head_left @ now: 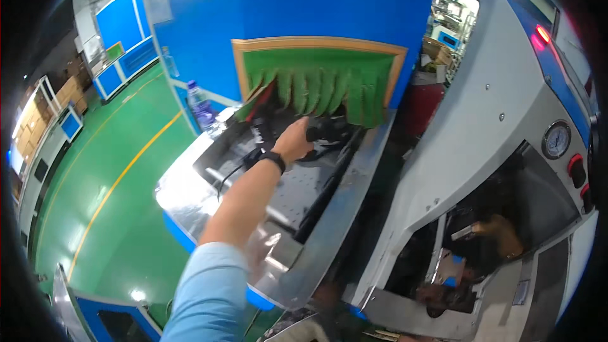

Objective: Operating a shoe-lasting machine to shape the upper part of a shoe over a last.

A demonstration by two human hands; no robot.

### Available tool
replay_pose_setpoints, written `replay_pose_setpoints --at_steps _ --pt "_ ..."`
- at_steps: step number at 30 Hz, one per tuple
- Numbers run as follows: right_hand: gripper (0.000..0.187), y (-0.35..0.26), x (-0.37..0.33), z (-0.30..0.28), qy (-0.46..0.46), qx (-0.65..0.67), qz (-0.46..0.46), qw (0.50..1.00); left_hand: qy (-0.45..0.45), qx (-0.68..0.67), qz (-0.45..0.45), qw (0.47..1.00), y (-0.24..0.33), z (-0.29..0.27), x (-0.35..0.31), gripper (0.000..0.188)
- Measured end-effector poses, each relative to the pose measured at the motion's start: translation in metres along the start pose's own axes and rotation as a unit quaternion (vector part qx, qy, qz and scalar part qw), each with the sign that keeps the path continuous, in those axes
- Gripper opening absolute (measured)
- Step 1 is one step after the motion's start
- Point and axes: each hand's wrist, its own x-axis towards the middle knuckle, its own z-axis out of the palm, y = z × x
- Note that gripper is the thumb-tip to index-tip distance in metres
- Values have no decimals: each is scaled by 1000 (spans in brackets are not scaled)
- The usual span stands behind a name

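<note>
My left hand [294, 141], in a light blue sleeve and with a black band at the wrist, reaches forward over a metal conveyor bed [297, 193]. Its fingers are curled closed beside a black object [329, 132]; what they grip is hidden behind the hand. Another black item [261, 132] with a pale marking lies to the left of the hand. Both are just in front of a green strip curtain [316, 85] hanging in a wood-coloured frame. My right hand is not in view.
The curtained opening is in a blue cabinet [329, 3]. A purple-tinted bottle [199, 107] stands at the bed's left. Close on the right is a grey machine [456, 120] with a pressure gauge [557, 139] and red-and-black knobs [576, 170]. Green floor [126, 215] lies left.
</note>
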Motion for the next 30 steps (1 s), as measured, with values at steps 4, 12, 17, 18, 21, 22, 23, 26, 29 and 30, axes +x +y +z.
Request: replay_pose_setpoints --at_steps 4,12,17,18,21,22,23,26,29,30 --pt "31 -5 -5 -7 29 -55 -8 998 -9 90 -180 979 26 39 23 75" --pt "42 -37 46 39 -49 -81 -12 995 -69 -441 -255 858 136 -83 -138 72" --pt "78 -64 67 163 -24 290 28 956 -243 -451 -170 842 235 -99 -310 82" --pt "78 -96 27 152 -23 287 29 957 -239 -529 -202 789 289 -95 -320 82" --pt "39 -140 -42 133 41 175 -503 845 -175 -643 -313 677 369 -51 -359 74" --pt "35 -154 -48 120 48 158 -549 820 -165 -647 -317 674 383 -46 -358 68" --pt "32 -156 -52 108 55 140 -591 792 -157 -650 -324 670 394 -42 -355 61" --pt "94 -91 -44 86 136 151 -526 826 -190 -281 -112 934 401 -33 -366 37" --pt "112 -81 -64 36 131 -207 -449 860 -98 -178 117 972 413 -36 -373 25" --pt "112 -61 -45 29 76 -47 -400 912 -135 -205 131 960 412 -34 -375 27"
